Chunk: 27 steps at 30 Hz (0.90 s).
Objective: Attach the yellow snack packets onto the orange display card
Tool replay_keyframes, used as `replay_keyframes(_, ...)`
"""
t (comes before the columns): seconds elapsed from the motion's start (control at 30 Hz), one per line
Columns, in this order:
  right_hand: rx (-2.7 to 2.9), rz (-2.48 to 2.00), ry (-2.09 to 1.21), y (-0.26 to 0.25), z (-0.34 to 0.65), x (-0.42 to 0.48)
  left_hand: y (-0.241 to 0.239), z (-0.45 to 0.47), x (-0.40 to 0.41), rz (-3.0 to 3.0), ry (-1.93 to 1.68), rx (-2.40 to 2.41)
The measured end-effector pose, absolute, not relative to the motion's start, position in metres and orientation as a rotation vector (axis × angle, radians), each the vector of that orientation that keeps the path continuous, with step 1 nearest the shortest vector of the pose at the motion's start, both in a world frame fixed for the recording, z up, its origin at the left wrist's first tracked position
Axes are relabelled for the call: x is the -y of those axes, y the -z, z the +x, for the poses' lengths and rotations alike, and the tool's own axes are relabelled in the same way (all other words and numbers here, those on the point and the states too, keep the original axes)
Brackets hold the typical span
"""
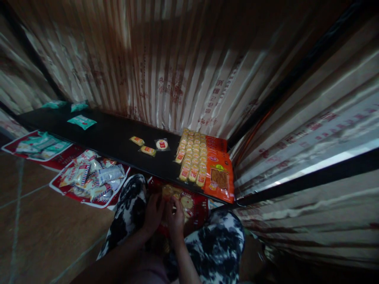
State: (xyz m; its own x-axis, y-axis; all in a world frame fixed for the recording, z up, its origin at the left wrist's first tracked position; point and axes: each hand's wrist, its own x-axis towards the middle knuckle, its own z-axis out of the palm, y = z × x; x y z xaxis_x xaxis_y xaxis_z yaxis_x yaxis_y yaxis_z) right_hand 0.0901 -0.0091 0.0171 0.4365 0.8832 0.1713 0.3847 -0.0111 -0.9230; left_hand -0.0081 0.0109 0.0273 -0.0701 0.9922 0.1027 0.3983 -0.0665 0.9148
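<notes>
My left hand (154, 213) and my right hand (175, 215) are close together between my knees, below the front edge of the black shelf (112, 136). Both are closed, fingers bent and thumbs inward, at a yellowish wrapped snack packet (167, 191) whose outline is dim. Beneath them is a red tray or box (201, 207), in which a round wrapped cracker (187, 202) shows. Rows of yellow wrapped snacks (194, 152) stand on the shelf's right part. To their left lie two loose yellow packets (148, 150) and a white round one (162, 144).
An orange snack bag (219, 171) lies at the shelf's right end. Several teal packets (82, 122) are at its left. On the floor are a red box of teal packets (63, 157) and one of white-and-red packets (89, 177). A pleated curtain (166, 71) encloses the back and right.
</notes>
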Motion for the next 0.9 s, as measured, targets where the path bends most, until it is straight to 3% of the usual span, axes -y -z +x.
replay_keyframes(0.47,1.118,-1.559,-0.576,-0.073,0.087,-0.032,-0.086,0.003,-0.073,1.613,-1.153,-1.515)
replay_keyframes(0.9,1.217,-1.565,-0.541,-0.064,0.092,-0.074,-0.078,0.025,-0.125,1.703,-1.058,-1.512)
